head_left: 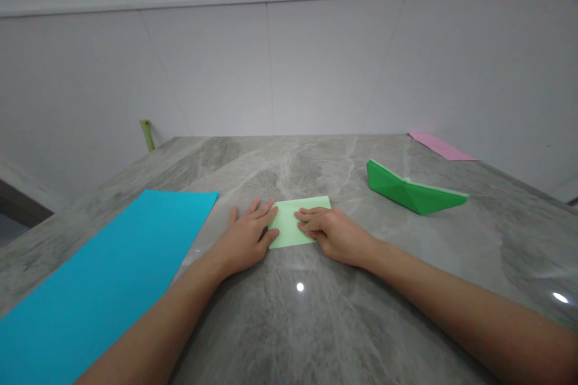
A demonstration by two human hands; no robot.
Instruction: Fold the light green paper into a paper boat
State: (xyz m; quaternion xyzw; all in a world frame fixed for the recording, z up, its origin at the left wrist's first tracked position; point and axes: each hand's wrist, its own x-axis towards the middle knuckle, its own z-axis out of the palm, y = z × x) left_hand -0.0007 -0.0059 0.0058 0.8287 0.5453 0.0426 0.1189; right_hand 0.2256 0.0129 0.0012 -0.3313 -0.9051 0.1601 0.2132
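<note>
A light green sheet of paper (pixel 287 222), rectangular, lies flat on the table in the middle of the view. My left hand (pixel 247 236) is at its left edge, fingers spread, with the thumb and a fingertip resting on the paper. From the right, my right hand (pixel 333 233) lays its outstretched fingers on the sheet, covering part of the right side. Neither hand grips anything. Off to the right, a folded green paper boat (pixel 413 190) sits on the table, apart from my right hand.
A large blue sheet (pixel 117 271) lies on the left, partly under my left forearm. Pink paper (pixel 442 146) rests at the far right edge of the grey marbled table (pixel 311 325). Beyond the back left corner stands a yellow-green strip (pixel 147 135) by the white wall (pixel 289 66).
</note>
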